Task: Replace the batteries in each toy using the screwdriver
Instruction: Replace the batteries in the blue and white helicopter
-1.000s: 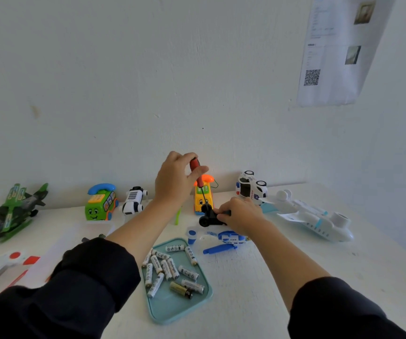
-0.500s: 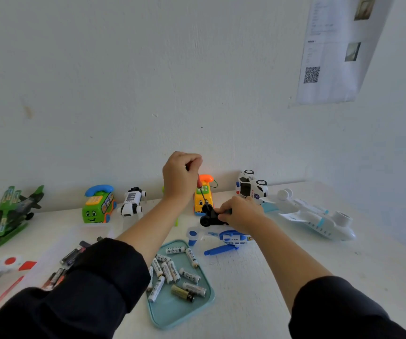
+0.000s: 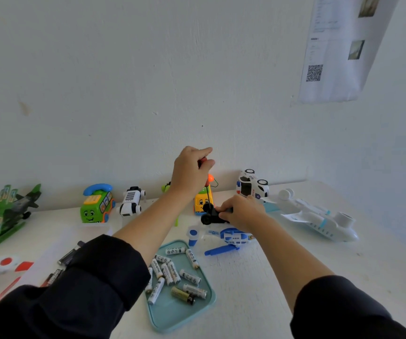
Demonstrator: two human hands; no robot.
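Centre frame: left hand (image 3: 189, 170) clenched round the red-handled screwdriver (image 3: 204, 162), shaft descending to the small black wheeled toy (image 3: 211, 213), which the right hand (image 3: 242, 212) grips above the white bench (image 3: 258, 285). The teal plastic tray of white batteries (image 3: 172, 311) lies lower centre. Bare bench extends lower right; bench's right edge runs beyond the white toy aeroplane (image 3: 319, 220).

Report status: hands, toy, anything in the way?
Left hand grips red-handled screwdriver, tip down on small black wheeled toy. Right hand holds that toy. Nothing blocking.
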